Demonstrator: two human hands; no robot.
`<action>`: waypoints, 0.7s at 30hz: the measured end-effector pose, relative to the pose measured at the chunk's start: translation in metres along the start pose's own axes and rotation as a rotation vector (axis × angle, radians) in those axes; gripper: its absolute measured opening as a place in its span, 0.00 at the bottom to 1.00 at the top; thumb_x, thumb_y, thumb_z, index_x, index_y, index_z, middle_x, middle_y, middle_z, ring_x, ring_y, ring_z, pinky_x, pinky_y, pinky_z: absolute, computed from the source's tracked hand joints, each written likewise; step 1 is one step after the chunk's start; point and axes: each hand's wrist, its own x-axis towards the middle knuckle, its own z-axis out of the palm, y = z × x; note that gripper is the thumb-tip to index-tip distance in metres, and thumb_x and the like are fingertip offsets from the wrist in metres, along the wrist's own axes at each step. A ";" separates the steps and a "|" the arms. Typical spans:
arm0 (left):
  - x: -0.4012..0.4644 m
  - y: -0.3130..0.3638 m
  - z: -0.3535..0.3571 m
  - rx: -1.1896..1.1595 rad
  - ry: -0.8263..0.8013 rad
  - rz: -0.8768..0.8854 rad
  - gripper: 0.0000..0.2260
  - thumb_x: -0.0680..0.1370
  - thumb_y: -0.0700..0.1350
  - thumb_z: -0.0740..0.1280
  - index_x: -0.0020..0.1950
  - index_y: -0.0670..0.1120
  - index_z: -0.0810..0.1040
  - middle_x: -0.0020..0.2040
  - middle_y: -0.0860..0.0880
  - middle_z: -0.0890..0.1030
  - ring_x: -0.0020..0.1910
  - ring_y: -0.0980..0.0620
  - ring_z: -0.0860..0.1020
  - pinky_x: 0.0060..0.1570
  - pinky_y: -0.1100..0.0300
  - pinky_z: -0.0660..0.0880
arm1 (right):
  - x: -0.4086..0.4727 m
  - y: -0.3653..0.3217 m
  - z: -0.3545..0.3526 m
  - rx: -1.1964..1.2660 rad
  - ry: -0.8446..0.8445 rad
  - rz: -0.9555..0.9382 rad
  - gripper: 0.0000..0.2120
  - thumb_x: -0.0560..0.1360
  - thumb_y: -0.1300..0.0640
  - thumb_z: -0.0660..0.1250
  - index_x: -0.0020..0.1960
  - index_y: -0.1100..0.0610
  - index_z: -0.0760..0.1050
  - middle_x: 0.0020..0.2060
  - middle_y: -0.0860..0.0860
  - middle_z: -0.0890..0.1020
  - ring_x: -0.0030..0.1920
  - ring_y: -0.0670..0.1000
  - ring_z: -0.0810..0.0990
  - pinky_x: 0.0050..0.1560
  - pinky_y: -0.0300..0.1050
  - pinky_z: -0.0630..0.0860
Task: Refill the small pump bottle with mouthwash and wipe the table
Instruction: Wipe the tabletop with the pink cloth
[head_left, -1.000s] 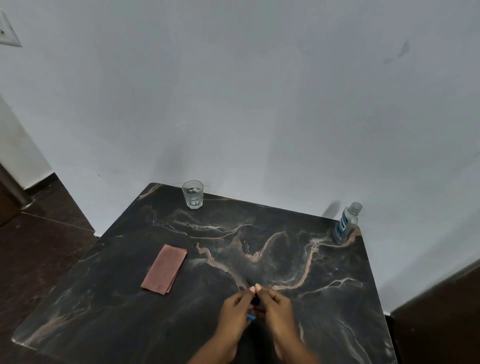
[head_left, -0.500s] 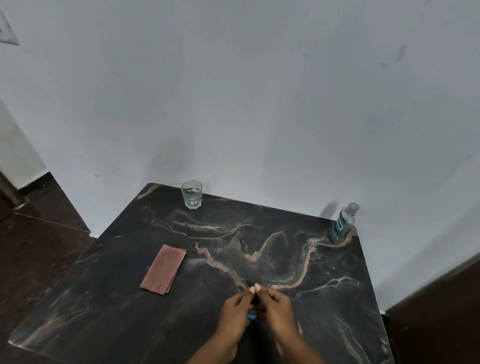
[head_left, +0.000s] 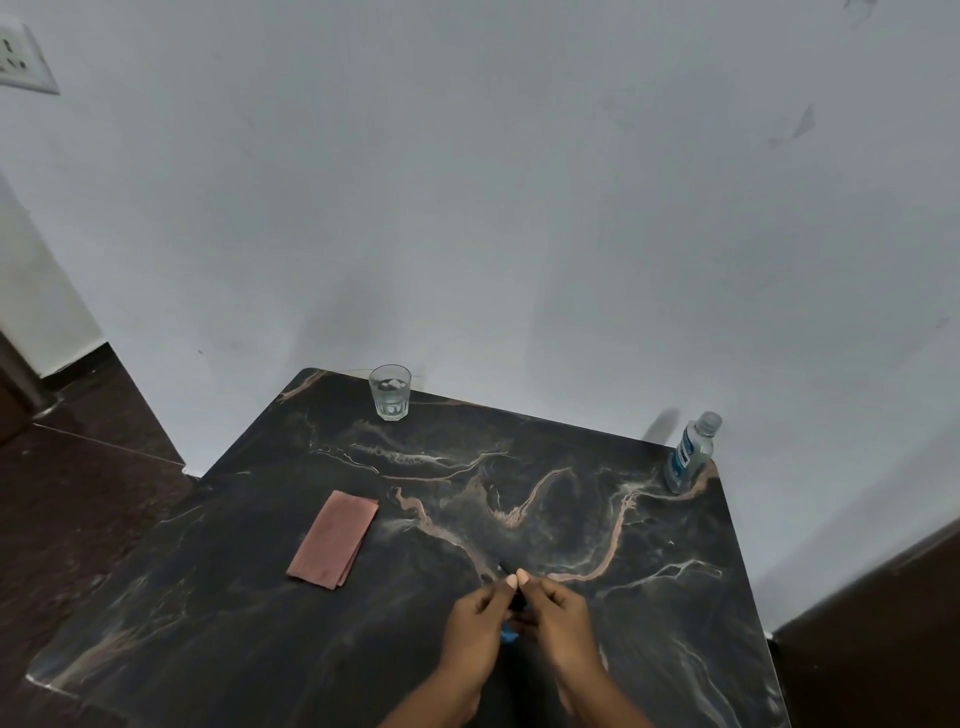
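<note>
Where both hands (head_left: 517, 618) pinch together, a dark pump bottle (head_left: 511, 597) hides.

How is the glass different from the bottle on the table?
The glass is short, wide and open on top; the bottle is taller, slimmer and capped. The glass is plain and clear; the bottle has a blue label. The glass stands at the table's far left edge, the bottle at its far right corner. Both are see-through and stand upright, untouched.

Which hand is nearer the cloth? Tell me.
Left. The left hand lies just right of the cloth, nearer the table's front edge. The right hand sits beyond it, farther right. Both grip the small bottle between them.
</note>
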 end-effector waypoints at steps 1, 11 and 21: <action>0.000 -0.001 0.000 0.011 -0.005 0.016 0.12 0.80 0.50 0.66 0.46 0.46 0.86 0.40 0.47 0.87 0.43 0.51 0.85 0.43 0.59 0.80 | 0.000 0.001 -0.001 0.000 -0.003 0.002 0.11 0.79 0.59 0.66 0.44 0.63 0.84 0.40 0.62 0.86 0.44 0.61 0.85 0.47 0.52 0.81; -0.001 -0.007 -0.022 0.156 -0.024 0.096 0.07 0.80 0.45 0.67 0.56 0.49 0.81 0.52 0.54 0.84 0.52 0.61 0.80 0.43 0.79 0.71 | 0.000 0.003 -0.015 -0.072 0.127 -0.083 0.07 0.75 0.57 0.71 0.53 0.54 0.81 0.44 0.54 0.84 0.41 0.52 0.83 0.38 0.41 0.77; 0.049 -0.016 -0.134 0.776 0.188 0.235 0.20 0.79 0.47 0.68 0.70 0.49 0.72 0.74 0.48 0.67 0.74 0.51 0.65 0.75 0.57 0.61 | -0.023 -0.038 0.039 -0.775 0.132 -0.913 0.11 0.76 0.52 0.64 0.56 0.47 0.78 0.52 0.39 0.74 0.52 0.43 0.77 0.47 0.37 0.76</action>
